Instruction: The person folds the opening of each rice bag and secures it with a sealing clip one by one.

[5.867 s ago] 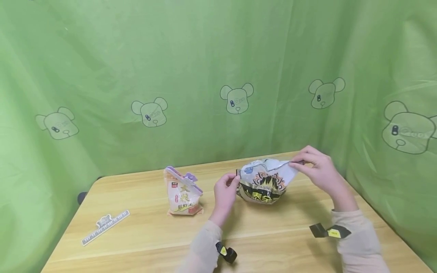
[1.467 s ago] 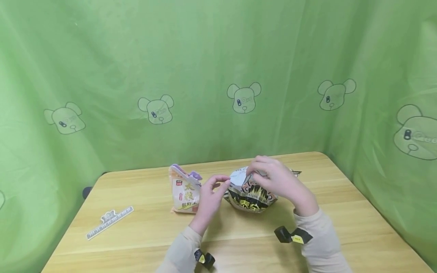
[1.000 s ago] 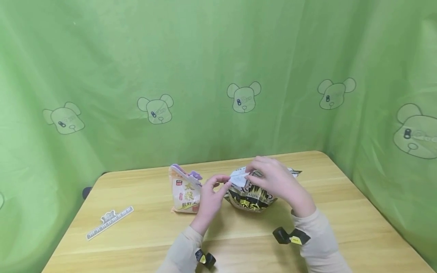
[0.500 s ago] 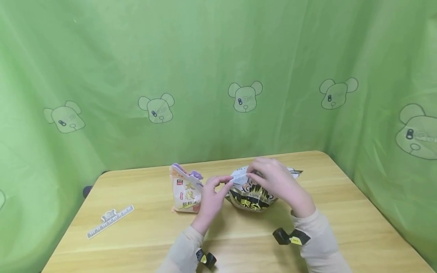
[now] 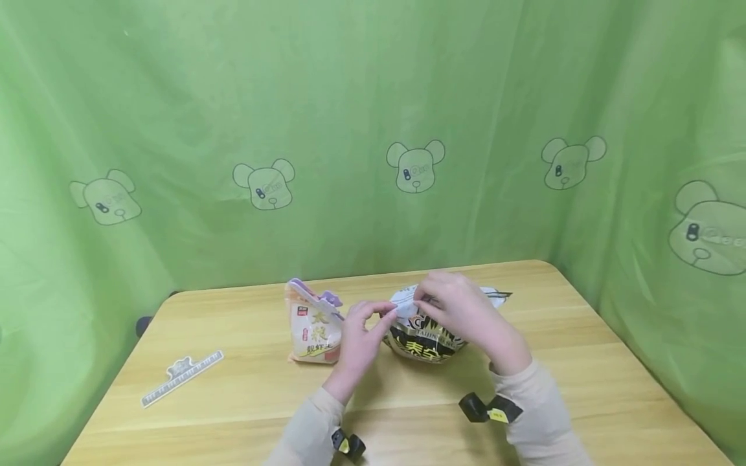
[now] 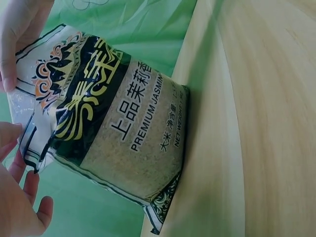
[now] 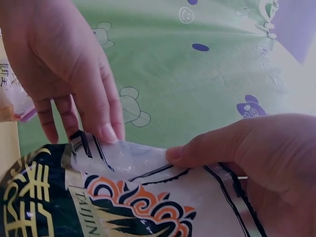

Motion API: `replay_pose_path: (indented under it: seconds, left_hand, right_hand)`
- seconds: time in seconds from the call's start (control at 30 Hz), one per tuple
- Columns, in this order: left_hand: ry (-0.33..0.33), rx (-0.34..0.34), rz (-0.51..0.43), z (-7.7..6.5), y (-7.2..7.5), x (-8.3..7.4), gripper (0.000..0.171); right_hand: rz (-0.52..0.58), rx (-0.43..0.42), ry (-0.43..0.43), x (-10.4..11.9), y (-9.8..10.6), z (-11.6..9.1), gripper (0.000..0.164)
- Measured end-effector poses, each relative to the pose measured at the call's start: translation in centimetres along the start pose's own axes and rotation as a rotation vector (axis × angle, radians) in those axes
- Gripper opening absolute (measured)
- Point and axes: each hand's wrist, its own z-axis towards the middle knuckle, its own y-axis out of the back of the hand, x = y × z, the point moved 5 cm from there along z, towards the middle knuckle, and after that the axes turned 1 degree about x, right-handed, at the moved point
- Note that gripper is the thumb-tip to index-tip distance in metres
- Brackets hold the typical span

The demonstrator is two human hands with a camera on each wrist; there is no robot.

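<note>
A jasmine rice bag (image 6: 133,108), black, white and clear with rice showing through, stands on the table. My left hand (image 5: 361,333) pinches the left corner of its top between thumb and index finger. Close beside it, my right hand (image 5: 460,310) pinches the white top edge, thumb on the near side, as the right wrist view shows. The top is folded over between the two hands. A smaller bag (image 5: 311,333) with a purple sealing clip (image 5: 315,298) across its top stands just left of my left hand, partly hidden by it.
A white bag clip (image 5: 182,378) with a piano-key pattern lies at the left of the wooden table (image 5: 245,414). Green curtain (image 5: 338,97) with bear-head prints closes in the back and sides.
Since the earliest frame my right hand has moved left from the bag's far right corner to near my left hand, and the top edge is folded. In the last second the white flap has flattened.
</note>
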Motion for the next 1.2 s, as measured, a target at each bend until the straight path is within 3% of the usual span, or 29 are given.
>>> replay_pose_path:
  seconds: [0.57, 1.2]
  left_hand:
    - [-0.050, -0.006, 0.044, -0.4, -0.4, -1.2, 0.024]
    - [-0.029, 0.007, 0.053, -0.3, -0.8, -1.6, 0.017]
  right_hand:
    - [-0.031, -0.043, 0.057, 0.7, -0.2, 0.0, 0.007]
    - [-0.042, -0.054, 0.085, 1.1, -0.2, 0.0, 0.009]
